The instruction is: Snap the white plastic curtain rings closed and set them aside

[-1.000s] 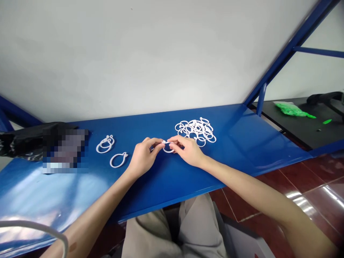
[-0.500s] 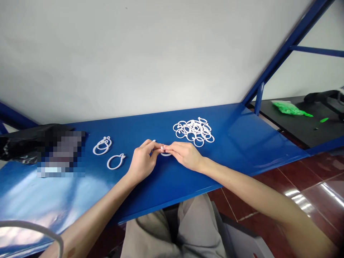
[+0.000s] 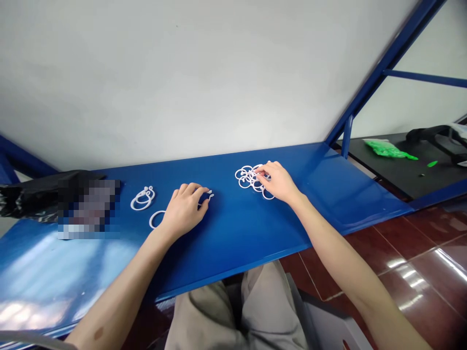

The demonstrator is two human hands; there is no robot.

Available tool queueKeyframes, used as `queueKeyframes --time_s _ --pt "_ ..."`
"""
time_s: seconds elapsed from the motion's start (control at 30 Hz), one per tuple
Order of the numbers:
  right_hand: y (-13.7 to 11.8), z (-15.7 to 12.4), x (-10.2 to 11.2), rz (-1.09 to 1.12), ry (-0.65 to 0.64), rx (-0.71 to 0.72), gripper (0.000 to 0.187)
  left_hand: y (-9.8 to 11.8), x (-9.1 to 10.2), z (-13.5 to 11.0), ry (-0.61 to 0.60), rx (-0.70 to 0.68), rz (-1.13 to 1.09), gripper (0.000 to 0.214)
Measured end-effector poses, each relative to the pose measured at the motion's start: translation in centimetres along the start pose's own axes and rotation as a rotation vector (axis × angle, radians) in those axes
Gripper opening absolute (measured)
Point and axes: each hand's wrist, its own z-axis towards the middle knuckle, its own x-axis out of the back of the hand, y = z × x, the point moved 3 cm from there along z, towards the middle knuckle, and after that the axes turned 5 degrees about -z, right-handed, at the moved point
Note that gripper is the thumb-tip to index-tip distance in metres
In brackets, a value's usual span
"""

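My left hand (image 3: pixel 185 207) rests on the blue shelf (image 3: pixel 226 228), fingers curled around a white plastic ring (image 3: pixel 210 195) whose clasp peeks out at the fingertips. Just left of that hand lies a single white ring (image 3: pixel 154 219), partly covered by my wrist, and farther left a small stack of rings (image 3: pixel 143 198). My right hand (image 3: pixel 278 182) is over the pile of white rings (image 3: pixel 249 177) at the back of the shelf, fingers bent down onto it. What those fingers grip is hidden.
A black bag with a blurred patch (image 3: pixel 54 194) lies at the shelf's left end. A blue diagonal frame bar (image 3: pixel 379 73) rises at the right. Beyond it a dark table (image 3: pixel 408 170) carries green plastic pieces (image 3: pixel 385 148). White wall behind; red floor tiles below.
My hands have parted. The left hand carried the ring leftward toward the finished rings, and the right hand moved back and right to the pile.
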Motion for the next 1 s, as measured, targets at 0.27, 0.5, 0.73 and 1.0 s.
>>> queueKeyframes --time_s 0.27,0.5,0.73,1.0 --pt "-0.1 -0.2 0.0 -0.025 -0.144 0.021 0.014 -0.3 -0.2 0.0 -0.066 0.039 0.015 0.033" --pt "-0.3 -0.2 0.2 -0.022 -0.149 0.030 0.012 -0.3 -0.1 0.2 -0.072 0.031 0.043 0.022" --pt "-2.5 -0.5 1.0 0.045 0.072 0.108 0.012 0.8 0.2 0.3 0.054 0.137 -0.133 0.013" --pt "-9.1 -2.6 -2.7 0.451 -0.150 0.160 0.031 3.2 0.4 -0.2 0.204 0.160 -0.342 0.012"
